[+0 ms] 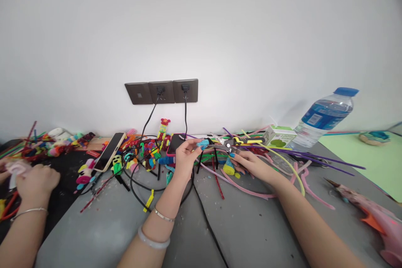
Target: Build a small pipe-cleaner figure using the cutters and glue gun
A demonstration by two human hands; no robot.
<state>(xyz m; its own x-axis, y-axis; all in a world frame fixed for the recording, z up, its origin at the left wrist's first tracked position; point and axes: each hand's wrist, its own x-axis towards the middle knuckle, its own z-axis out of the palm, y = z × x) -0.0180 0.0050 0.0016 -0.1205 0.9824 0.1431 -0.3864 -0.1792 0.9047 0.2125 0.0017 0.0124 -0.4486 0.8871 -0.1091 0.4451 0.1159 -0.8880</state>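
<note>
My left hand is closed, pinching a small blue fuzzy piece that looks like bent pipe cleaner. To its right, the metal jaws of a pair of pliers point toward that piece. One yellow-and-black handle of the pliers reaches out to the right, spread wide. My right hand grips the pliers from below, and its palm and most of the other handle are hidden. A yellow and blue fuzzy object lies just under the pliers. Loose pink pipe cleaners curve beneath my right hand.
Another person's hand works at the left with something pale. Small fuzzy figures, a phone and black cables cover the middle left. A water bottle, a green-and-white carton and a pink fish-like object stand or lie right.
</note>
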